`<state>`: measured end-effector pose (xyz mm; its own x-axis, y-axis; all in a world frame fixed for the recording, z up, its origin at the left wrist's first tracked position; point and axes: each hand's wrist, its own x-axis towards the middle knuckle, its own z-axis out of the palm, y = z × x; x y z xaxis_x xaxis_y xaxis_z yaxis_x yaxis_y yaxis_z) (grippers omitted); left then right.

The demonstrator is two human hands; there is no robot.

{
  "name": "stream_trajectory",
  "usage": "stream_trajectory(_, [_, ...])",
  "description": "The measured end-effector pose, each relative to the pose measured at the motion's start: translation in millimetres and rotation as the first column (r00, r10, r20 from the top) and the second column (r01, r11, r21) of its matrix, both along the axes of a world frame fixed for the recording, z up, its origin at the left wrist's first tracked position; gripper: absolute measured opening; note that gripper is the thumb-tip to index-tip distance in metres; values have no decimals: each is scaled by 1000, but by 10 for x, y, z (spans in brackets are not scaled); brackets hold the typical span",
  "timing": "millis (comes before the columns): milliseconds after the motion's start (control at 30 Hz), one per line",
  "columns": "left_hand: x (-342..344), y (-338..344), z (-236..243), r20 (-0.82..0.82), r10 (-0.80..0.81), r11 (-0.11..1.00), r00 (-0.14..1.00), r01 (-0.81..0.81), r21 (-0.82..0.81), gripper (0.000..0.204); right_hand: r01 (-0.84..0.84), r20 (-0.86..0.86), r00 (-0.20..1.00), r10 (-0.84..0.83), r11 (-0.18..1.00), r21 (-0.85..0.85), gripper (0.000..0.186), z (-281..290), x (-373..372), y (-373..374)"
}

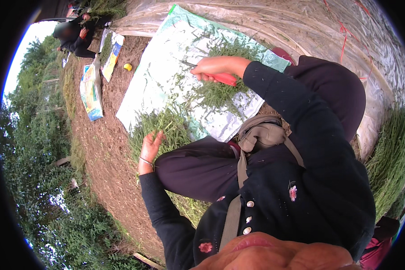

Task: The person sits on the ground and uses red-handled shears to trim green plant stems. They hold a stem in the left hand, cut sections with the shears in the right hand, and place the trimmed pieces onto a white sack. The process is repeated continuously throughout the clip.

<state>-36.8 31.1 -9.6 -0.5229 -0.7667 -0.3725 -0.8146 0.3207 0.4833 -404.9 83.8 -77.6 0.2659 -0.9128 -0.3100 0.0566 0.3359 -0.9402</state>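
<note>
My right hand [209,68] is closed around a pair of scissors with red handles [226,79]. Their narrow metal blades point left over a white and green plastic sheet [150,83]. Beneath that hand, a pile of cut green sprigs [216,92] covers part of the sheet. My left hand [151,146], with a bangle at the wrist, is beside my knee at the sheet's near left edge. Its fingers are bent in on thin green stems [166,130] of a larger leafy heap; the exact grip is partly hidden.
Brown soil [103,148] stretches left toward bushes. Printed sacks [92,92] and a yellow object [128,67] lie farther off, near another seated person [76,38]. Clear plastic film [292,22] spreads behind the sheet. A brown bag [262,132] rests on my lap; cut stalks [389,162] lie right.
</note>
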Motion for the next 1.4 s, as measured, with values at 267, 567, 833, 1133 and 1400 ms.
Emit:
stream_trajectory(267, [176, -41, 32, -283, 259, 959, 923, -210, 193, 35, 302, 226, 931, -286, 952, -39, 30, 32, -90, 83])
stream_trajectory(567, [155, -43, 149, -438, 322, 942, 839, -239, 235, 34, 518, 420, 797, -434, 849, -107, 30, 101, 319, -8])
stream_trajectory(833, [45, 22, 140, -318, 105, 958, 942, -10, 288, 29, 683, 658, 534, -531, 730, 34, 24, 368, 589, -316])
stream_trajectory(1133, [-478, -46, 225, -458, 154, 931, 876, 27, 363, 26, 683, 653, 551, -519, 730, 4, 19, 406, 1031, -271])
stream_trajectory(1400, [-559, -122, 78, -517, 166, 986, 840, -123, 116, 21, 507, 380, 821, -427, 851, -139, 20, 414, 1060, -34])
